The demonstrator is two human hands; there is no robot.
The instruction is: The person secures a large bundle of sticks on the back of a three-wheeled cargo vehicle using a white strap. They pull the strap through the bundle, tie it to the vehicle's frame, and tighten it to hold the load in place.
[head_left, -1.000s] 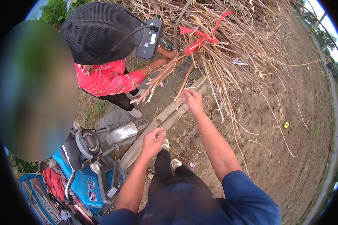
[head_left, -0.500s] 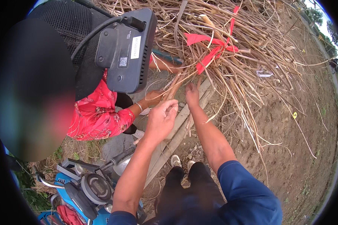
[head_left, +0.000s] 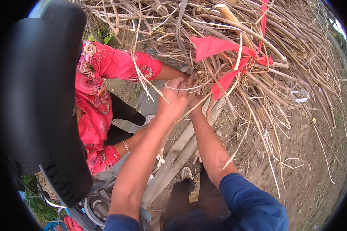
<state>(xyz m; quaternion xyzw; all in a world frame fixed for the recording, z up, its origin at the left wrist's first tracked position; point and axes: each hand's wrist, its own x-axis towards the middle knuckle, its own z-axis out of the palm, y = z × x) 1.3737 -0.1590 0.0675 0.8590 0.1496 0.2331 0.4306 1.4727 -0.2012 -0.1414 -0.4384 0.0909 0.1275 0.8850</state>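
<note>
A large bundle of dry sticks [head_left: 293, 73] lies ahead, with a red cloth strip [head_left: 216, 48] knotted round it. My left hand [head_left: 173, 99] is at the bundle's near left side, its fingers curled round sticks. Close beside it, my right hand [head_left: 196, 104] reaches under the sticks below the red cloth; its fingers are mostly hidden. A co-worker's red floral sleeve [head_left: 123, 63] comes in from the left, and that person's forearm [head_left: 171, 73] ends among the sticks by my left hand. The co-worker's other wrist, with a bracelet [head_left: 125, 146], is lower down.
Wooden beams [head_left: 181, 150] run along the ground beneath my arms. A dark, blurred headgear shape [head_left: 46, 96] fills the left side, close to my left arm. A machine with blue parts [head_left: 96, 208] stands at lower left. Bare soil [head_left: 297, 173] lies to the right.
Both my hands have moved in to the bundle, the left one forward from open space. The bundle appears larger. The co-worker's headgear has turned and one wrist has drawn back.
</note>
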